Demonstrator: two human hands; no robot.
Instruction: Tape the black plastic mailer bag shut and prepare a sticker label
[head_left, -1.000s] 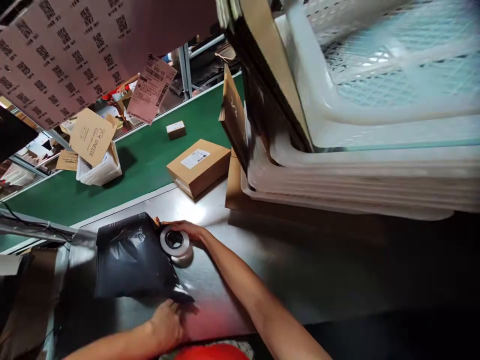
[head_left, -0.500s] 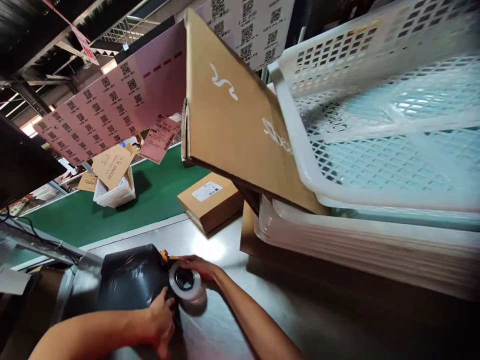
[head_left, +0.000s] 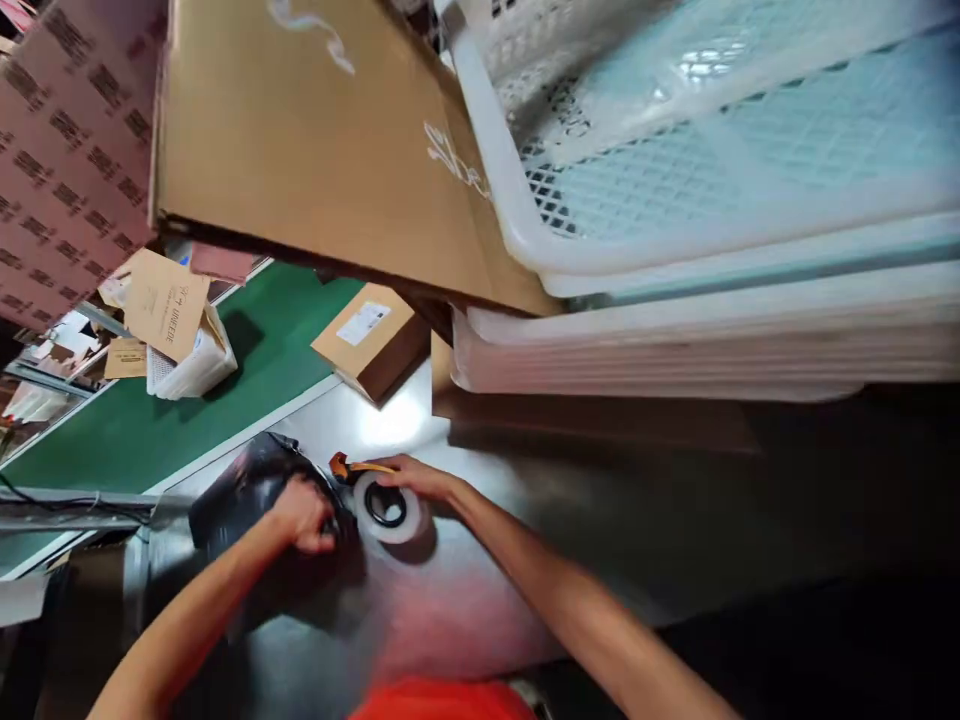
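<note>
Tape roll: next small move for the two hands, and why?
Probably draw the tape roll across the black bag. The right hand holds the roll flat on the steel table at the bag's edge, and the left hand presses the bag down there.

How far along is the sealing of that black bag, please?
Done: the black bag lies filled and folded on the steel table. In hand: the left hand presses on the bag, while the right hand holds the tape roll against its edge. Left: no tape strip shows across the bag yet, and the bag has not reached the green belt.
</note>
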